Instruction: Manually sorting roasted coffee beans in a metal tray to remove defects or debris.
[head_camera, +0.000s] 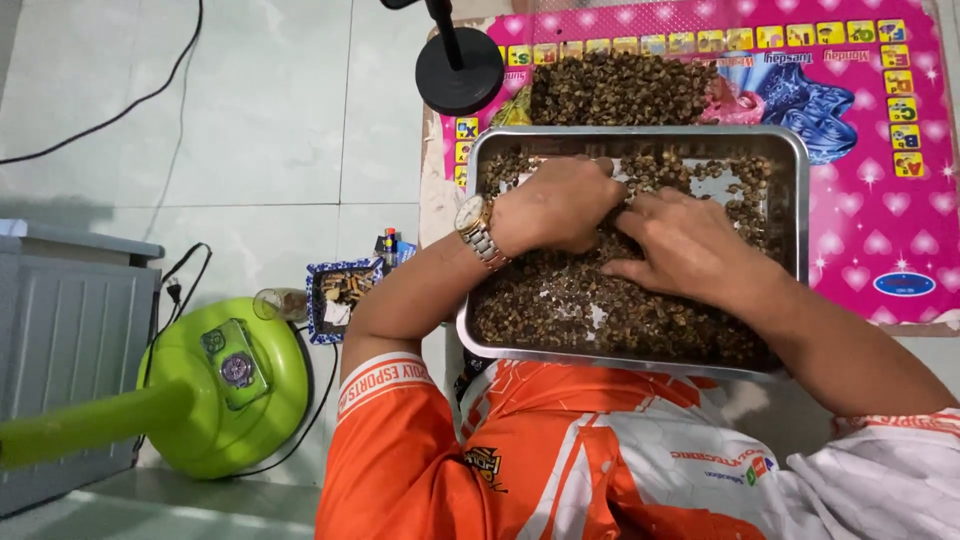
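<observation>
Your left hand (556, 205) rests palm down in the metal tray (800, 190), fingers curled loosely into the small brown seeds (560, 300) that cover the tray's floor; whether it pinches any of them you cannot tell from here. A metal wristwatch (477, 230) sits on that wrist. Your right hand (682, 245) lies just beside the left, touching it at the fingertips, fingers spread flat and pressing on the seeds, gripping nothing that shows.

The seeds lie directly under both hands and spread out past them to every wall of the tray, with a few bare patches of metal showing through. The tray rests on the tabletop, on a pink mat (880, 240) with hearts and coloured letter squares.

Beyond your fingers, just past the tray's far wall, a second heap of the same seeds (620, 90) lies on the mat. Left of that heap stands a black round stand base (459, 70). Out past your left elbow, down on the floor, sit a green fan base (225, 385) and a small blue box (340, 295).
</observation>
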